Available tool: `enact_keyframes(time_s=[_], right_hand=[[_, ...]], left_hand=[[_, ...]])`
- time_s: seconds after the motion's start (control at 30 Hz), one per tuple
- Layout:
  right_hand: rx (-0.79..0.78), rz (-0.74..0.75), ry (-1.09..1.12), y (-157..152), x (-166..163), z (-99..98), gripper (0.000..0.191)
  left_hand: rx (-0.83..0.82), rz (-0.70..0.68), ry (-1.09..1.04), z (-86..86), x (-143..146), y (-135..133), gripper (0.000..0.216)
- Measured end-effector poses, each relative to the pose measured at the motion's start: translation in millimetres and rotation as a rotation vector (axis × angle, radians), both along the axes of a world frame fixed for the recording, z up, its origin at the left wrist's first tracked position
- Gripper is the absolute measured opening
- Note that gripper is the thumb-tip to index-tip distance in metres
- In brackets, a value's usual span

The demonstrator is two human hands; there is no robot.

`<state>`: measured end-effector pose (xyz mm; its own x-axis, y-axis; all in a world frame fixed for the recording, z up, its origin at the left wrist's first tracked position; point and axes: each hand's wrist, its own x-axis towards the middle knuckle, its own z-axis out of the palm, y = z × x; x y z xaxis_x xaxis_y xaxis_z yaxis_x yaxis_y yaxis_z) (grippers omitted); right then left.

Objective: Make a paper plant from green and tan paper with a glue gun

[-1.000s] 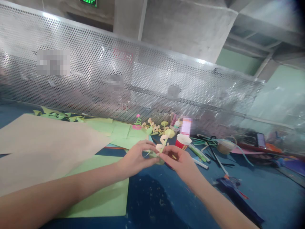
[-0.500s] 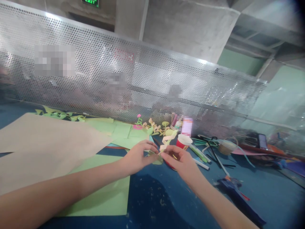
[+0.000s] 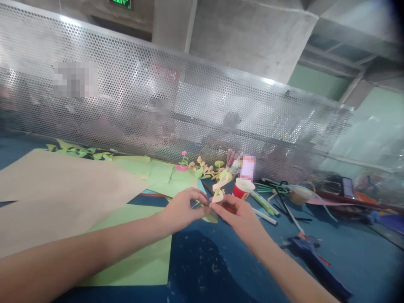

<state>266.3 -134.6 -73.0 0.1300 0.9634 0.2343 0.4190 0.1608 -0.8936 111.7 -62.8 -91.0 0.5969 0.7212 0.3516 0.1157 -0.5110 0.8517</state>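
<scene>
A curled strip of pale peach and green paper [image 3: 218,192] stands up between my two hands at the middle of the table. My left hand [image 3: 187,207] has its thumb and fingers drawn together at the strip's lower end. My right hand [image 3: 239,213] pinches that same end from the other side, fingertips nearly touching the left ones. Just under the fingertips shows a green paper piece [image 3: 211,216], partly hidden; whether it is joined to the strip I cannot tell. Behind my right hand stands a red and white paper cup [image 3: 242,189].
Green sheets [image 3: 145,256] and large beige paper [image 3: 72,181] lie on the left. Paper curls [image 3: 205,169] and a pink-based paper flower [image 3: 182,167] stand behind. Markers [image 3: 265,204], pipe cleaners [image 3: 280,189] and a dark blue handled tool [image 3: 315,256] lie right. A perforated metal screen [image 3: 126,92] closes the back.
The curled strip has tilted and shifted slightly left and down, and its coils have turned. My fingers have moved a little around its lower end; both arms stay nearly in place.
</scene>
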Motion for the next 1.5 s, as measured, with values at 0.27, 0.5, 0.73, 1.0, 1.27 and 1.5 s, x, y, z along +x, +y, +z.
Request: enact_keyframes(time_s=[0.27, 0.5, 0.73, 1.0, 1.27, 1.5], right_hand=[[-0.025, 0.016, 0.018, -0.8, -1.5, 1.7, 0.028], [-0.027, -0.016, 0.025, -1.0, 0.8, 2.9, 0.03], [-0.071, 0.024, 0.084, 0.0, 0.0, 3.0, 0.03], [-0.052, -0.005, 0.054, 0.3, -1.0, 1.3, 0.031], [-0.037, -0.048, 0.033, 2.6, 4.5, -1.8, 0.03], [-0.027, -0.043, -0.022, 2.4, 5.6, -0.6, 0.028]], left_hand=[[0.008, -0.001, -0.016, -1.2, 0.5, 1.1, 0.016], [0.009, -0.028, 0.036, 0.3, -0.7, 1.4, 0.022], [-0.087, -0.017, 0.004, -1.2, 1.1, 2.0, 0.023], [-0.245, 0.003, 0.0, 2.5, -0.9, 0.0, 0.026], [-0.266, -0.057, -0.025, 5.6, -0.8, -1.5, 0.027], [-0.296, -0.11, -0.102, 3.6, 1.0, 0.1, 0.024]])
